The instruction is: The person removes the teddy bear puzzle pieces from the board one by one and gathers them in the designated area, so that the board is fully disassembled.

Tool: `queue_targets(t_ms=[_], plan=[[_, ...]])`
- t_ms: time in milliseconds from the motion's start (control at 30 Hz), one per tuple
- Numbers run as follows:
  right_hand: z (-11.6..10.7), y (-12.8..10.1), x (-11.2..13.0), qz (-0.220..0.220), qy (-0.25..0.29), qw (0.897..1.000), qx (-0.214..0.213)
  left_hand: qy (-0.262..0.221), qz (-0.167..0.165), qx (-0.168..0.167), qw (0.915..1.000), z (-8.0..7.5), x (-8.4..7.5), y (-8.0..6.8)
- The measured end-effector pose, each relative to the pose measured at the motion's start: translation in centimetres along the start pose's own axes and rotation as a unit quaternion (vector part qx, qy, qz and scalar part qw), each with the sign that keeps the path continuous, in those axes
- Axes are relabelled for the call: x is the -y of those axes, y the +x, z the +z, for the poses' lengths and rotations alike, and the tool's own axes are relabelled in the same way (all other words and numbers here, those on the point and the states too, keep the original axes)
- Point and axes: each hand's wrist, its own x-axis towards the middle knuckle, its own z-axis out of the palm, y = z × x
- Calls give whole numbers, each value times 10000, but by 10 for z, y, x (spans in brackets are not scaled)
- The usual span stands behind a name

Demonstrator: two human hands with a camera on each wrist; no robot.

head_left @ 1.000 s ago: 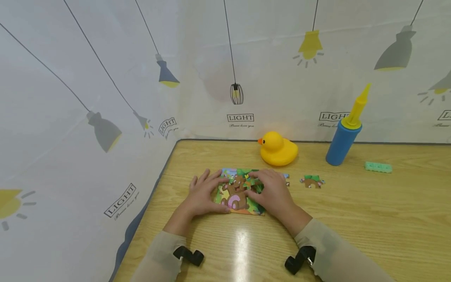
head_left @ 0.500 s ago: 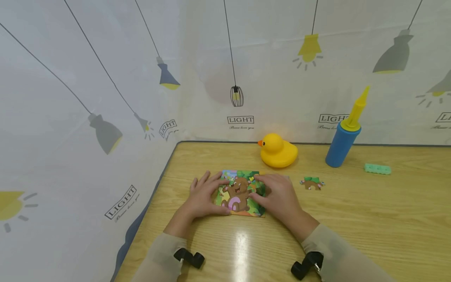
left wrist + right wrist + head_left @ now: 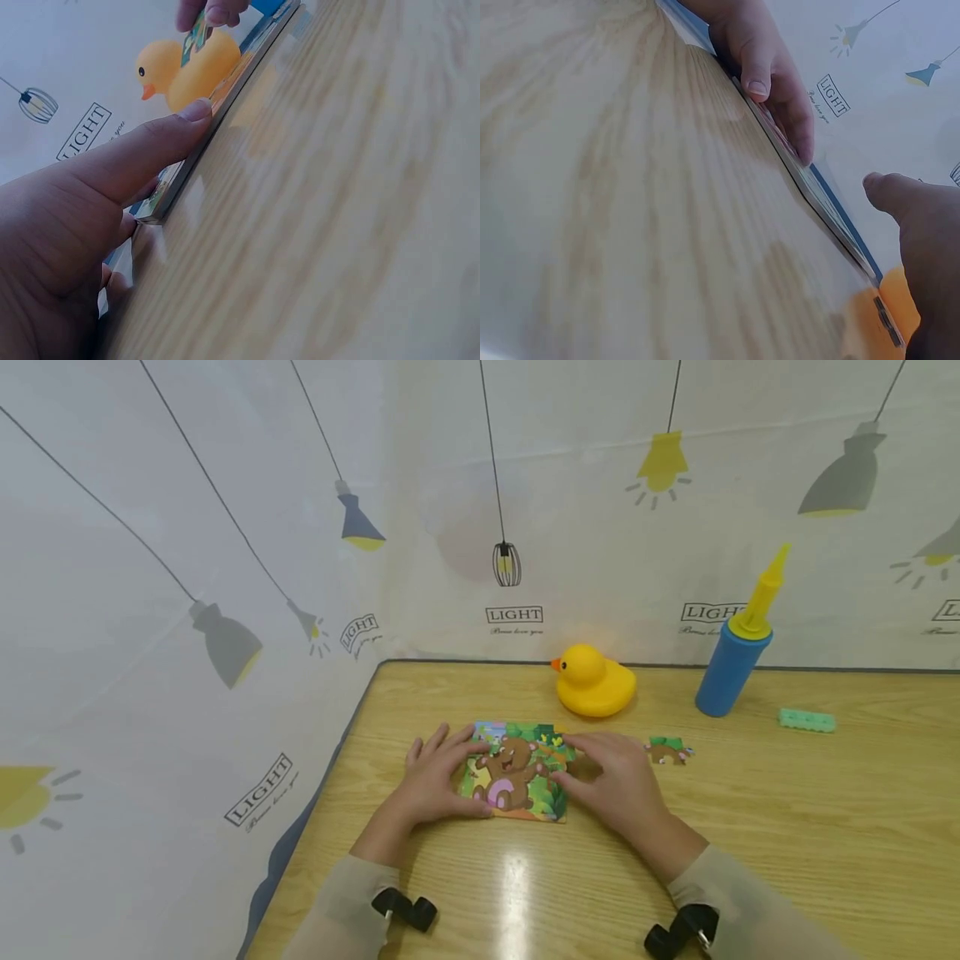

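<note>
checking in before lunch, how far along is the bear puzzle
Mostly done: the bear puzzle shows a joined picture. In hand: the left hand steadies its edge while the right hand pinches a piece at the right side. Left: one loose piece on the table.

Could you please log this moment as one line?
left hand: steadies puzzle edge | right hand: pinches a piece at its right side | loose piece, duck, pump on table

Light wooden table (image 3: 787, 827) with a glossy glare near its front edge, white curtain (image 3: 225, 527) printed with hanging lamps and the word LIGHT, wrapping behind and left
</note>
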Motion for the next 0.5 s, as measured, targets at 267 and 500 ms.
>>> queue_targets(t_ms=[267,500], plan=[[-16,-5,-11,-229,-64,9996,-140,-35,-10,-1,10000,-1,0,0],[-36,-13,-20,-144,-245,9995,-160,-10,-23,20,10000,0,0,1]])
